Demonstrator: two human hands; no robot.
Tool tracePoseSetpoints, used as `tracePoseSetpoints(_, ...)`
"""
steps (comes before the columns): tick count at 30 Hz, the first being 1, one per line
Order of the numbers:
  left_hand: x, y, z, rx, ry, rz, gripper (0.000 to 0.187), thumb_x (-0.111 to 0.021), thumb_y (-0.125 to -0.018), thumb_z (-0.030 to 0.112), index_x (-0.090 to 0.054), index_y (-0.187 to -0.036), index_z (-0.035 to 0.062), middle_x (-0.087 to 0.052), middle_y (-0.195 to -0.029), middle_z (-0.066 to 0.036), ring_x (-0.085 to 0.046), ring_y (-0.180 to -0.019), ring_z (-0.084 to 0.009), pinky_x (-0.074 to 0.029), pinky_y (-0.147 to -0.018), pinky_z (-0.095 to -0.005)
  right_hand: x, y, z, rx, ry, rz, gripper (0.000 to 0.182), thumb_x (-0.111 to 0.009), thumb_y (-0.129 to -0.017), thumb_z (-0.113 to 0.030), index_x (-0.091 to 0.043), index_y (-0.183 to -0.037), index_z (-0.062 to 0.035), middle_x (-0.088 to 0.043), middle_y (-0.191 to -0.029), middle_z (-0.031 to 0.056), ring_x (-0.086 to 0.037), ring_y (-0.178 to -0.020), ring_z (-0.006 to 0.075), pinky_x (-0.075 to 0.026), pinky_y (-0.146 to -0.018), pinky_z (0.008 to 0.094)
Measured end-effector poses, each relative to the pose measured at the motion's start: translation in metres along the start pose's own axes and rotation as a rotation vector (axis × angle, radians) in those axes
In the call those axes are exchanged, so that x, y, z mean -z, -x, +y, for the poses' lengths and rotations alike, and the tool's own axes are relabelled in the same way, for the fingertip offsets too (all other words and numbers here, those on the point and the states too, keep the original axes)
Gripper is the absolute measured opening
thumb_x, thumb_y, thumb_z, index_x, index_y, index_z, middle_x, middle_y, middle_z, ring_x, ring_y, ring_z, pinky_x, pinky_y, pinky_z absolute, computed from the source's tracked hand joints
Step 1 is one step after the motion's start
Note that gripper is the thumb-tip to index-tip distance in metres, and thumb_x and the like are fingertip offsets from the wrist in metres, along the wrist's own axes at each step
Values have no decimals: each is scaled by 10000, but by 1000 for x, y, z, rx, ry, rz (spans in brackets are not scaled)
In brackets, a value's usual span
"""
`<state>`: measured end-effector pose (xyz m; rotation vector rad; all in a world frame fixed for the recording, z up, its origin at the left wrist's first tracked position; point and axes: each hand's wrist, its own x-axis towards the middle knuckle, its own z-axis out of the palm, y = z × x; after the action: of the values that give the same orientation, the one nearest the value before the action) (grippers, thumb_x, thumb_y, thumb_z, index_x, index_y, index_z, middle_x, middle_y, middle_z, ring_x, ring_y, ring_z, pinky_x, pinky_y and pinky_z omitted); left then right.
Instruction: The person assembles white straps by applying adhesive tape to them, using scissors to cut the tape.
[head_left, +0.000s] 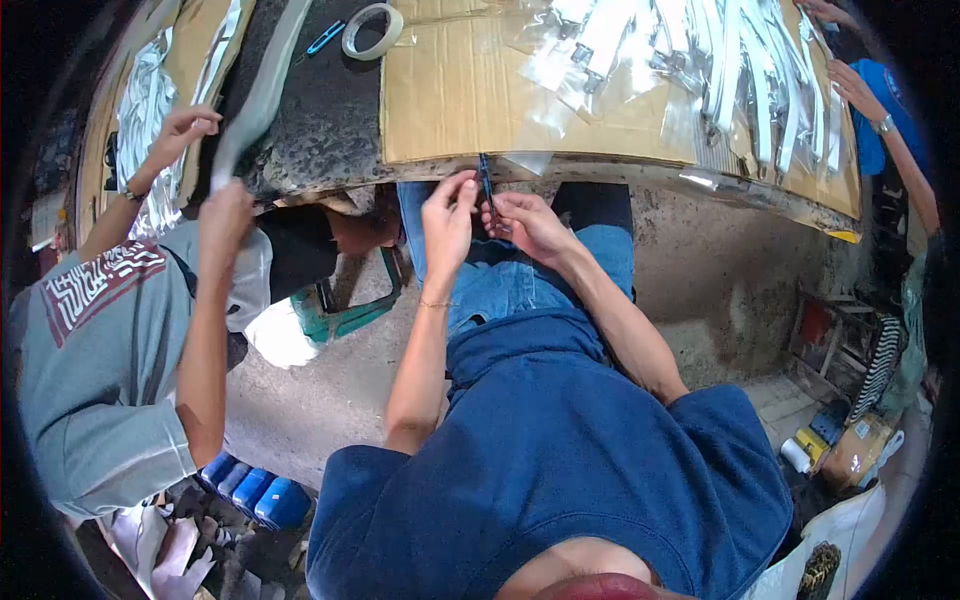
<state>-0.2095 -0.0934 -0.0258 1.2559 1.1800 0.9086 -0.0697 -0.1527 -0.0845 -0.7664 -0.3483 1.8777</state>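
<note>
Right hand [535,226]: fingers closed on a slim dark tool [486,182], upright at the table edge, 12 o'clock. Left hand [447,222]: thumb and fingers drawn together just beside the tool; cannot tell whether they pinch anything. White strips [728,70] lie in quantity on the cardboard [450,100] at 1 o'clock, among clear plastic film; finished and unfinished pieces cannot be told apart. No strip shows in either hand. Tape roll [350,40]: 11 o'clock. Co-worker's hand [228,212], 10 o'clock: on a pale strip [262,100].
</note>
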Motion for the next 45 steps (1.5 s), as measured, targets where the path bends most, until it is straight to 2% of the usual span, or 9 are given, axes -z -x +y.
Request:
tracePoseSetpoints(1,1,1,-3,290,262,-117,255,-579,-990,198,-673,-1068,-25,-624,-796,-3,-552,-681,-62,-471,-569,-226,-1,-2,3,-1,3,-2,286,-566,-995,-295,-642,-1106,-41,-672,-983,51,-628,-893,130,-506,-811,294)
tracePoseSetpoints(7,-2,-7,14,253,101,-137,173,-626,-947,150,-678,-1022,3,-607,-728,-4,-534,-610,-107,-465,-543,-264,-10,-2,6,28,-161,-31,211,-555,-1000,-260,-646,-1029,-72,-655,-920,17,-603,-850,117,-493,-803,301)
tracePoseSetpoints(9,5,-12,34,-550,-782,181,158,-691,-846,97,-679,-988,29,-649,-789,-71,-587,-690,-226,-501,-644,-343,-15,-1,0,18,-163,13,219,-539,-1007,-247,-636,-1073,-62,-642,-896,12,-597,-840,113,-493,-802,300)
tracePoseSetpoints(10,8,-17,55,-537,-858,151,231,-723,-745,70,-670,-967,39,-652,-938,-120,-604,-894,-315,-500,-776,-382,-17,-1,-2,36,-181,24,231,-534,-1010,-244,-625,-1103,-54,-632,-880,9,-592,-830,113,-491,-795,297)
tracePoseSetpoints(11,11,-23,66,-537,-861,150,231,-723,-745,70,-670,-967,39,-652,-938,-120,-604,-894,-315,-500,-776,-382,-20,-1,-2,52,-200,33,247,-528,-1012,-242,-615,-1133,-45,-622,-863,7,-587,-820,113,-489,-788,294)
tracePoseSetpoints(13,16,-45,78,-829,-1001,-79,251,-748,-731,71,-677,-968,28,-654,-1052,-126,-604,-1039,-301,-502,-863,-375,-28,-2,-7,47,-179,85,264,-513,-1019,-231,-598,-1174,-34,-606,-842,10,-578,-804,116,-480,-768,280)
tracePoseSetpoints(18,30,-70,79,-861,-1044,-383,240,-734,-755,99,-677,-978,29,-658,-1092,-101,-599,-1091,-295,-514,-901,-388,-29,-7,-13,108,-129,41,248,-508,-1022,-216,-598,-1140,-17,-610,-827,33,-576,-765,129,-471,-725,273)
tracePoseSetpoints(37,34,-72,72,-996,-1085,-416,157,-680,-816,143,-653,-907,18,-686,-1033,-95,-646,-1072,-282,-544,-847,-385,-66,5,-5,221,28,204,230,-503,-1017,-200,-613,-1003,2,-642,-793,66,-601,-707,133,-496,-683,264)
tracePoseSetpoints(45,36,-68,73,-942,-944,-360,125,-726,-783,61,-669,-890,29,-697,-1053,-103,-656,-1066,-296,-550,-876,-382,-61,22,-15,-164,-591,-28,216,-513,-1010,-308,-619,-978,-122,-610,-838,2,-589,-875,169,-472,-866,387)
